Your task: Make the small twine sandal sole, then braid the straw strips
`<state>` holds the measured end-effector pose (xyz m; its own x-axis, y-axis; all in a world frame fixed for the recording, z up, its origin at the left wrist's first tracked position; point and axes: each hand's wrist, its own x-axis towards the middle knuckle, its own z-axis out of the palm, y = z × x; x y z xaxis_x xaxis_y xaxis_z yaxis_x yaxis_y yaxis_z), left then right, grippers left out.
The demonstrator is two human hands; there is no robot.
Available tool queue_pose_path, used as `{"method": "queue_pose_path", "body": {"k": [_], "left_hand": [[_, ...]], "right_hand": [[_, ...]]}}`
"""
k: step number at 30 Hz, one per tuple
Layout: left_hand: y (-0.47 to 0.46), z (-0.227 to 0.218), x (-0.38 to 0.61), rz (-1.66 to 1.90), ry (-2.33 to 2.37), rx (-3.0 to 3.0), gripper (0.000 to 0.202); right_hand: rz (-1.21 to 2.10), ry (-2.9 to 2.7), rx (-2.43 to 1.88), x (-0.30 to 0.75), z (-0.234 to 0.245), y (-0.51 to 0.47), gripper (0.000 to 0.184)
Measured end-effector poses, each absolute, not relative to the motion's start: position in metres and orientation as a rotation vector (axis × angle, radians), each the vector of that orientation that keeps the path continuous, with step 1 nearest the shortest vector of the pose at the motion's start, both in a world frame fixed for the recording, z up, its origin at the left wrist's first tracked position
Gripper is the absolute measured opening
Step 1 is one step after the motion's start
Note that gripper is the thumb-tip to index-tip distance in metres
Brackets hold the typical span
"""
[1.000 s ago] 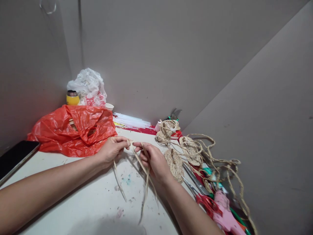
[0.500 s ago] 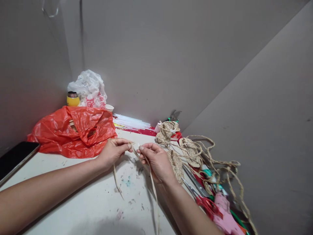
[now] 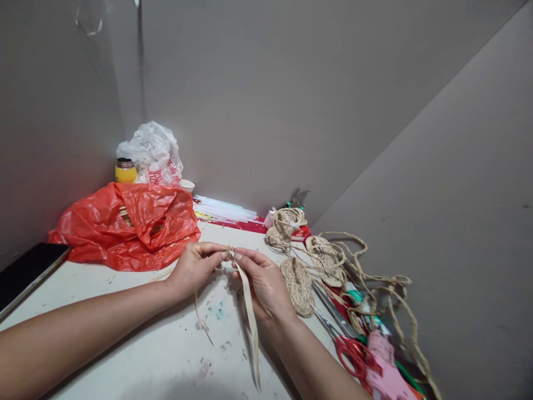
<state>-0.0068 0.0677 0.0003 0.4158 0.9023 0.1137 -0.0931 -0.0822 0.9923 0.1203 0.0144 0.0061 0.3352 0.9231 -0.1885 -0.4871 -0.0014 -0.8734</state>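
On the white paint-speckled table [image 3: 137, 344] in front of me, seen from my head cam, both my hands are up close together. My left hand [image 3: 195, 266] and right hand [image 3: 264, 280] are each closed in a narrow pinch, thumb and forefinger tips meeting at one spot on the pale flat straw strips [image 3: 250, 305]. That's where the strips are: pinched between my fingertips just above the tabletop. One wide strip hangs down toward me, and a thinner one trails under my left hand.

A second ago my hands were a bit apart, with several strips fanned out under my right palm. Now the fingertips have come together and the loose ends have gathered into that one wide hanging strip. So I'd say the strips are bunched at a single point rather than spread.

Just right of my right hand lies an oval woven straw pad [image 3: 297, 283], with tangled braided straw cord [image 3: 375, 266] beyond it. Red-handled scissors [image 3: 352, 350] and a pink glue gun [image 3: 385, 372] are nearer me. Behind my left hand sits a crumpled red plastic bag [image 3: 133, 222], and a white plastic bag [image 3: 152, 153] and a yellow jar [image 3: 125, 171] stand against the wall.
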Motion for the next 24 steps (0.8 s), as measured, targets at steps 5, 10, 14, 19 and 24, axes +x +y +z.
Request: {"method": "queue_pose_path", "body": {"k": [5, 10, 14, 19, 24], "left_hand": [[0.067, -0.007, -0.004, 0.979, 0.738, 1.331, 0.020], [0.067, -0.002, -0.004, 0.873, 0.728, 1.187, 0.024], [0.067, 0.002, -0.005, 0.776, 0.698, 1.073, 0.027], [0.069, 0.000, -0.007, 0.681, 0.651, 0.977, 0.030], [0.068, 0.008, -0.006, 0.721, 0.646, 0.977, 0.024]], "right_hand": [[1.140, -0.564, -1.073, 0.119, 0.000, 0.015, 0.029], [1.098, -0.662, -1.124, 0.124, 0.002, 0.016, 0.036], [1.066, -0.760, -1.156, 0.127, 0.005, 0.016, 0.037], [1.064, -0.853, -1.189, 0.131, 0.004, 0.015, 0.033], [0.894, -0.962, -1.253, 0.138, -0.001, 0.019, 0.032]]}}
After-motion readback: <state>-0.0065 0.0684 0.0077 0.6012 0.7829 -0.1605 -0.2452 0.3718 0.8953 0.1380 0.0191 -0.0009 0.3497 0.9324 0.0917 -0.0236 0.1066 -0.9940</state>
